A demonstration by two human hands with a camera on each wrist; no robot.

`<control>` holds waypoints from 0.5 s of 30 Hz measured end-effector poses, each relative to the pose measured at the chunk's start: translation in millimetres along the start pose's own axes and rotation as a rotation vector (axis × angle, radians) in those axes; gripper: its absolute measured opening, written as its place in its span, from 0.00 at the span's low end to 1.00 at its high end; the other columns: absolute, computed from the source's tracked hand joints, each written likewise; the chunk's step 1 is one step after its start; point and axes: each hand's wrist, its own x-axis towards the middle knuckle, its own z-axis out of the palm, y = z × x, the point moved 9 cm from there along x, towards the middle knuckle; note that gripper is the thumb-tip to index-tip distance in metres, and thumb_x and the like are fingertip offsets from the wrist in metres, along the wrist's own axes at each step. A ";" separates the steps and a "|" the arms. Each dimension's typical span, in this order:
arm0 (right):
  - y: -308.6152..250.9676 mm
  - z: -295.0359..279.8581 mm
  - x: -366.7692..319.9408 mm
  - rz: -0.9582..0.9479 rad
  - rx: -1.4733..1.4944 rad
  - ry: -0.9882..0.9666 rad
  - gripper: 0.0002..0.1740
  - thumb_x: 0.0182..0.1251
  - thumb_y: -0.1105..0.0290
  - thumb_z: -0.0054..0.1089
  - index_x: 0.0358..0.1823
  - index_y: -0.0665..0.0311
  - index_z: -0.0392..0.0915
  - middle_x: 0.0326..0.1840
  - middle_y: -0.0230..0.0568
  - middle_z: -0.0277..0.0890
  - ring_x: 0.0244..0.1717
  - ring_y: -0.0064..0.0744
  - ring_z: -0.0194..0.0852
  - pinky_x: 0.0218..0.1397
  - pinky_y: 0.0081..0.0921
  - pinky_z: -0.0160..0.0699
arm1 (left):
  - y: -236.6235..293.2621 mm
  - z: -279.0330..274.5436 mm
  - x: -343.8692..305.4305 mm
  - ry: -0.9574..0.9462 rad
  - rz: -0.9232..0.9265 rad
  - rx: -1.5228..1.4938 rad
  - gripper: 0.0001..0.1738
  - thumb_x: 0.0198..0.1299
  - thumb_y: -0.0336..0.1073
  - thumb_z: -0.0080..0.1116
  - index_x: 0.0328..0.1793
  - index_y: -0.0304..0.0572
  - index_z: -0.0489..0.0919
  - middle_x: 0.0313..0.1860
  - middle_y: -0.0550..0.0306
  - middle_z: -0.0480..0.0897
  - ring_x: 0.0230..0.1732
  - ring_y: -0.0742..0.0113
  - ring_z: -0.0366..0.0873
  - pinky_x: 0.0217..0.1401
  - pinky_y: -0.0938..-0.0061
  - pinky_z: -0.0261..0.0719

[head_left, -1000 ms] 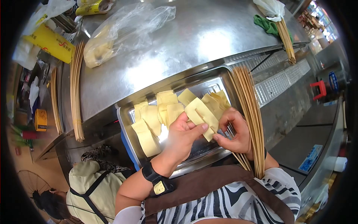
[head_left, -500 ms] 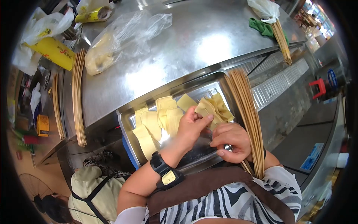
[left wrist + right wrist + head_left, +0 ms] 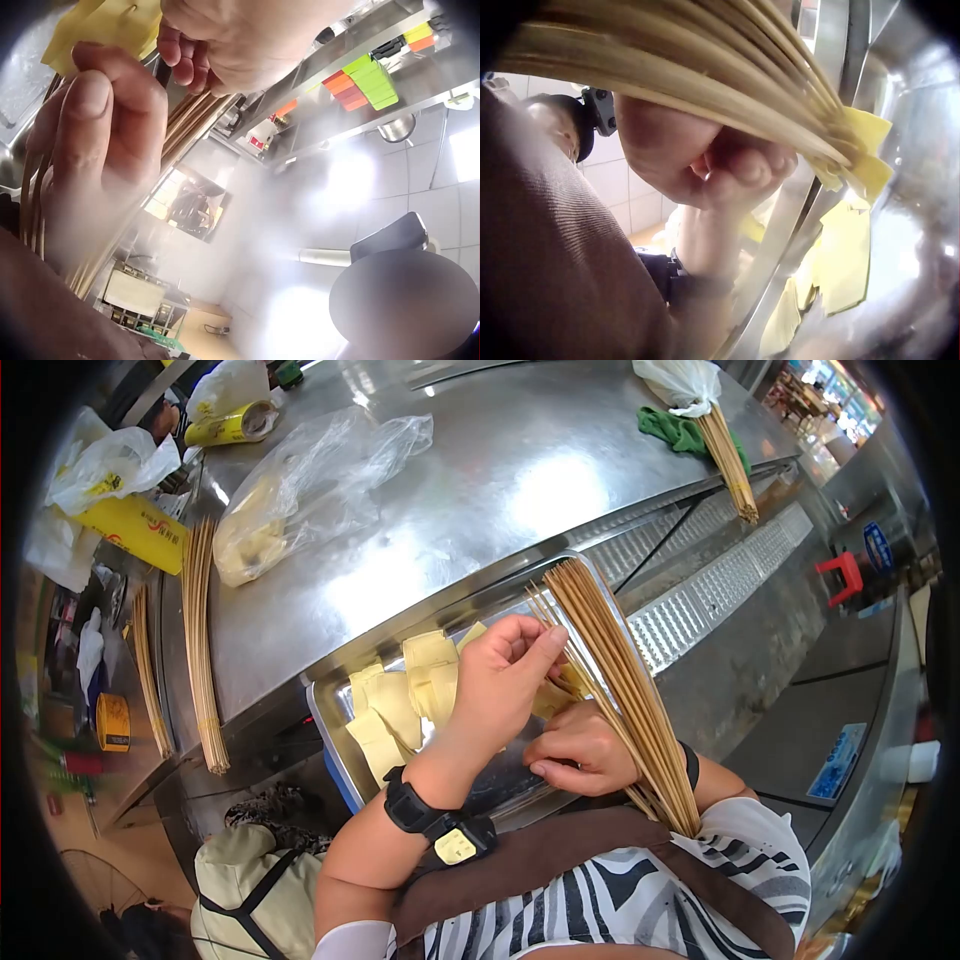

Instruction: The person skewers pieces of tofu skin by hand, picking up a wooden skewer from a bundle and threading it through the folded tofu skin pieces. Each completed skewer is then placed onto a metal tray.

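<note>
A thick bundle of bamboo skewers (image 3: 625,680) lies slantwise over my right wrist. My left hand (image 3: 505,680) is at its far end, thumb and forefinger pinching a thin skewer at the bundle's left side. Close below, my right hand (image 3: 585,750) has curled fingers beside the skewers; what it holds is hidden. Pale yellow tofu sheets (image 3: 385,705) lie overlapping in the steel tray (image 3: 322,710) under both hands. In the left wrist view a tofu sheet (image 3: 97,34) with a skewer through it shows beyond my right hand's fingertips. More sheets (image 3: 847,255) appear in the right wrist view.
A steel table (image 3: 470,480) stretches behind the tray, bearing a clear plastic bag (image 3: 300,500). Skewer bundles (image 3: 198,650) lie at its left, another (image 3: 728,465) by a green cloth (image 3: 672,430). Another person (image 3: 255,890) is at lower left. A red stool (image 3: 842,578) stands right.
My left hand has left the skewered tofu sheet and moved up to the far end of the skewer bundle. My right hand has drawn slightly left and down, and the bundle tilts further left.
</note>
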 end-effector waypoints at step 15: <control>28.4 -29.8 -21.2 0.251 0.427 0.238 0.16 0.73 0.64 0.48 0.38 0.71 0.78 0.25 0.42 0.77 0.27 0.33 0.78 0.33 0.29 0.74 | 5.5 -36.2 -30.1 -0.026 0.040 0.003 0.06 0.68 0.32 0.59 0.39 0.37 0.79 0.31 0.58 0.83 0.32 0.76 0.78 0.39 0.79 0.76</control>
